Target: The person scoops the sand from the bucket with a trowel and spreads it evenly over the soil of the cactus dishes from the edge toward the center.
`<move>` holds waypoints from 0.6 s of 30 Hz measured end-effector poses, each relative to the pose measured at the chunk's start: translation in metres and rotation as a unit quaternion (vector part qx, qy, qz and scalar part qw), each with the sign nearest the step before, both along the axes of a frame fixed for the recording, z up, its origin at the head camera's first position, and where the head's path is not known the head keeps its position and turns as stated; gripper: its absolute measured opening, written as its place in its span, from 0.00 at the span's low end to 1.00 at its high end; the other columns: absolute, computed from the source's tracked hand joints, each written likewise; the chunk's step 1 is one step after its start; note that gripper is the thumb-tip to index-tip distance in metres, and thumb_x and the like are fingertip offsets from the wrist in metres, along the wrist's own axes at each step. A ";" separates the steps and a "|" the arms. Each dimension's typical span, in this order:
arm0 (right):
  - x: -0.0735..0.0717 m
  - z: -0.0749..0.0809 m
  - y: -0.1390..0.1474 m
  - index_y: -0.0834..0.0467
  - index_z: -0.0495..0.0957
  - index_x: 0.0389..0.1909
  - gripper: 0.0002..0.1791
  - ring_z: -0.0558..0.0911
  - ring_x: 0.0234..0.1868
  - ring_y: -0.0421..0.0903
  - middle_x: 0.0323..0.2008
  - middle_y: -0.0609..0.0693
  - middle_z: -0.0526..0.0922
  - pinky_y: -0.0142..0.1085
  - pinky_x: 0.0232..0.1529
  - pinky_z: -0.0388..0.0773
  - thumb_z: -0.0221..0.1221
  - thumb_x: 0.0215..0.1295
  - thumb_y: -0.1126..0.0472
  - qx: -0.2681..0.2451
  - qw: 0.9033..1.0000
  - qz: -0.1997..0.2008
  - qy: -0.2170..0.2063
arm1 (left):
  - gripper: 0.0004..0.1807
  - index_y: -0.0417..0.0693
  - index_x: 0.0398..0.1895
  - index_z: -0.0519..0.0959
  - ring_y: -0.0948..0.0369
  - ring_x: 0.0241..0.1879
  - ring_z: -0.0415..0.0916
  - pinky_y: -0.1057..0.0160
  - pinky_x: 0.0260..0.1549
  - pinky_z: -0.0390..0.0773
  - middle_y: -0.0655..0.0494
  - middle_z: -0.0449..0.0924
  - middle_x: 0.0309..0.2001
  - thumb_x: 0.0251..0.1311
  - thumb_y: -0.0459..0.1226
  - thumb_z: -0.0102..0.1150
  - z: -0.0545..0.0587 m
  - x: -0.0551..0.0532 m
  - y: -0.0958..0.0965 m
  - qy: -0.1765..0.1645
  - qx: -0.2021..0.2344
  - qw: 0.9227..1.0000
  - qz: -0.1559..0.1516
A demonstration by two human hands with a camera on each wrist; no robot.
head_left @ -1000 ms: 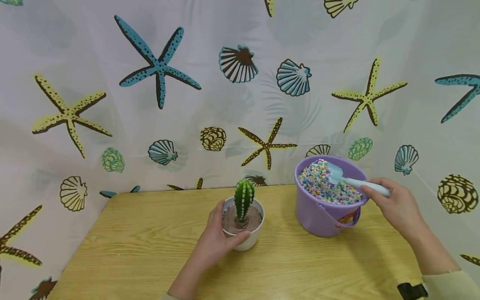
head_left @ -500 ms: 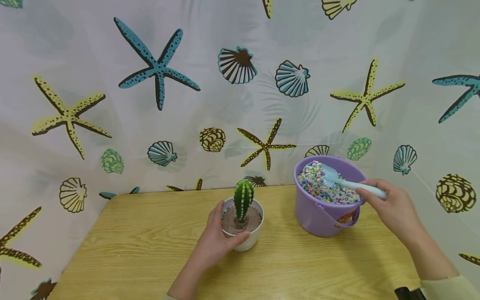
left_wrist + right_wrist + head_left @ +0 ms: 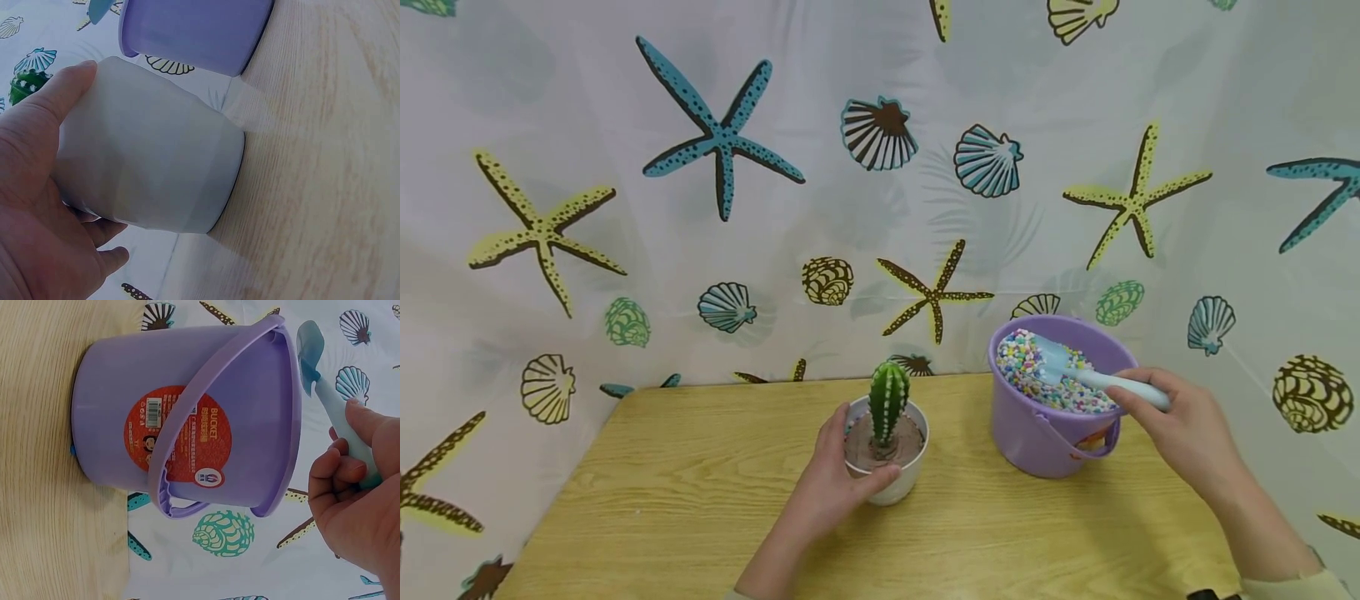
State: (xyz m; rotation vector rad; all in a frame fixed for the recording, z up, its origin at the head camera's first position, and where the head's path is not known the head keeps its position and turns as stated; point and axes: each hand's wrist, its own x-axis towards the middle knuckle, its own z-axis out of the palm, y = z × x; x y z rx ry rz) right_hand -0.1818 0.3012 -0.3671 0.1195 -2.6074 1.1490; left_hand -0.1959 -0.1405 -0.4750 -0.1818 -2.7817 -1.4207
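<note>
My left hand (image 3: 838, 479) grips a white plant pot (image 3: 153, 150) at its rim, thumb on the near side and fingers on the far left side. A green cactus with white spines (image 3: 887, 402) stands upright in the pot, in brownish soil with a few coloured bits at the edge. The pot stands on the table. In my right hand (image 3: 1180, 425) is the handle of a light blue toy shovel (image 3: 349, 428). Its blade is over the purple bucket (image 3: 1037, 442), overlapping the small multicoloured beads (image 3: 1018, 362) inside in the head view.
Pot and bucket stand apart on a wood-grain table (image 3: 685, 475), the bucket to the right near the back edge. The bucket's handle (image 3: 194, 394) hangs down its front, across a red label. Behind is a white curtain (image 3: 820, 200) printed with starfish and shells.
My right hand and the shovel have shifted slightly left and lower over the beads. My left hand and the pot have stayed in place.
</note>
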 end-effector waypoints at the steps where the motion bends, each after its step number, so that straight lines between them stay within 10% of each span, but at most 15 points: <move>1: 0.001 0.000 -0.001 0.56 0.87 0.60 0.23 0.69 0.23 0.45 0.33 0.54 0.79 0.39 0.20 0.69 0.65 0.81 0.42 -0.003 1.000 0.002 0.001 | 0.70 0.51 0.92 0.43 0.34 0.80 0.61 0.29 0.71 0.69 0.38 0.48 0.88 0.61 0.64 0.79 0.000 0.000 0.000 0.000 -0.001 1.000 0.000; 18: 0.012 -0.006 -0.023 0.56 0.86 0.63 0.24 0.67 0.21 0.44 0.35 0.55 0.79 0.37 0.19 0.68 0.67 0.80 0.43 -0.026 0.999 0.020 -0.025 | 0.69 0.51 0.92 0.44 0.34 0.79 0.62 0.29 0.70 0.70 0.37 0.48 0.88 0.61 0.64 0.78 0.001 0.001 0.000 0.002 -0.003 1.000 0.000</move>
